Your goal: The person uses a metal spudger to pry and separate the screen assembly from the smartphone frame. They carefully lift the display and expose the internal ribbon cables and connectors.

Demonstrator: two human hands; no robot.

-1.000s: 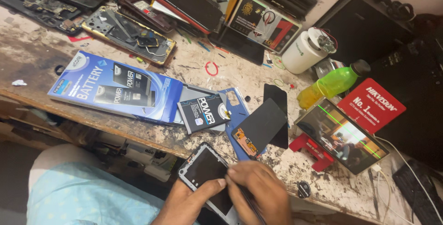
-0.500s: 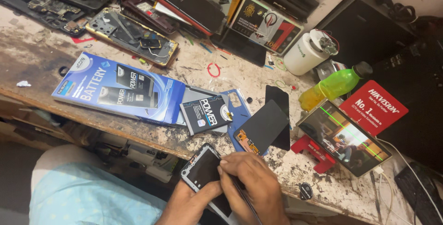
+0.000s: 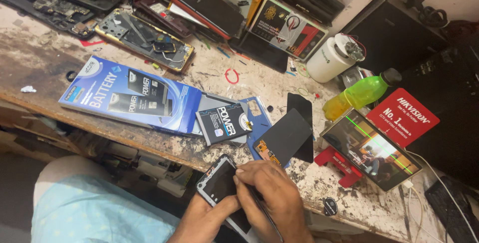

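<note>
- The worktop [image 3: 45,68] is worn and stained.
- A blue battery box [image 3: 129,96] lies near its front edge.
- A battery [image 3: 223,123] lies just beside the box.
- A green bottle [image 3: 360,94] lies on its side.
- A white jar [image 3: 330,59] stands behind the bottle.

Hands [image 3: 259,198] hide the phone's [image 3: 219,180] lower half
</note>
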